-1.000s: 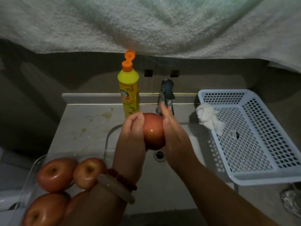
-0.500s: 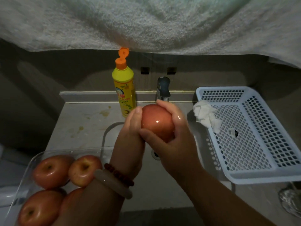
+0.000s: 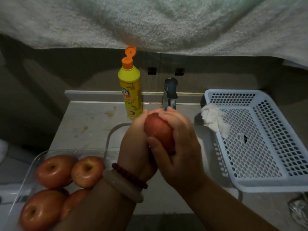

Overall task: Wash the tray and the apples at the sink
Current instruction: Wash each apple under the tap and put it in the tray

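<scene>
A wet red apple (image 3: 158,130) is held over the sink (image 3: 115,130), just below the tap (image 3: 170,92). My right hand (image 3: 180,147) grips it, fingers curled over its top and thumb across its front. My left hand (image 3: 135,144) holds its left side, fingers up behind it. A clear plastic tray (image 3: 31,165) at the lower left holds several more red apples (image 3: 53,170); my left forearm hides part of one.
A yellow dish-soap bottle (image 3: 130,92) with its orange cap flipped open stands left of the tap. A white perforated basket (image 3: 260,140) sits on the right with a crumpled white cloth (image 3: 213,120) over its rim. A towel hangs overhead.
My right hand turned from lying flat against the apple's side to wrapping over its top and front. The apple rose slightly toward the tap.
</scene>
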`<state>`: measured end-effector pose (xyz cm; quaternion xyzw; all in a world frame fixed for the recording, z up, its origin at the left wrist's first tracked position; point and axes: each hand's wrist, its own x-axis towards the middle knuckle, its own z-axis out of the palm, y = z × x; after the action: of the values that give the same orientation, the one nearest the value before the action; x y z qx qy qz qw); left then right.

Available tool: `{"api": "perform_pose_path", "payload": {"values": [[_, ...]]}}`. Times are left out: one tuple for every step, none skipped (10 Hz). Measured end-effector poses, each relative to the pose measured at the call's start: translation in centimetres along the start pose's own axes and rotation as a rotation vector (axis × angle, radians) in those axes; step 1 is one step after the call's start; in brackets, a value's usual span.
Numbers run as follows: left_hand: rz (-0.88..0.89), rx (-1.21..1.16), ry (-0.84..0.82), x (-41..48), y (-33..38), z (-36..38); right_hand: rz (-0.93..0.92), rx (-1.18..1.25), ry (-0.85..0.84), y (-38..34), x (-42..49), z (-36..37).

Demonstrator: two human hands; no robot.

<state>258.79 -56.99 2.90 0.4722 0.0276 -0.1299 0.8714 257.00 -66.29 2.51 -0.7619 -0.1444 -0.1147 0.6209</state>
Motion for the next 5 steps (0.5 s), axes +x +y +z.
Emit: {"api": "perform_pose_path", "payload": {"values": [[0.104, 0.109, 0.073, 0.0, -0.4, 0.8, 0.133, 0.272, 0.103, 0.1, 0.8, -0.8], [0.278, 0.393, 0.194, 0.1, -1.6, 0.5, 0.503, 0.534, 0.133, 0.7, 1.9, -1.3], [0.298, 0.431, 0.178, 0.0, -1.5, 0.5, 0.385, 0.190, 0.049, 0.7, 2.2, -1.3], [0.165, 0.235, 0.035, 0.1, -0.8, 0.6, -0.105, -0.296, 0.080, 1.0, 0.8, -0.6], [0.113, 0.190, -0.022, -0.1, -0.7, 0.4, -0.330, -0.458, 0.063, 2.3, 0.1, -0.8]]}}
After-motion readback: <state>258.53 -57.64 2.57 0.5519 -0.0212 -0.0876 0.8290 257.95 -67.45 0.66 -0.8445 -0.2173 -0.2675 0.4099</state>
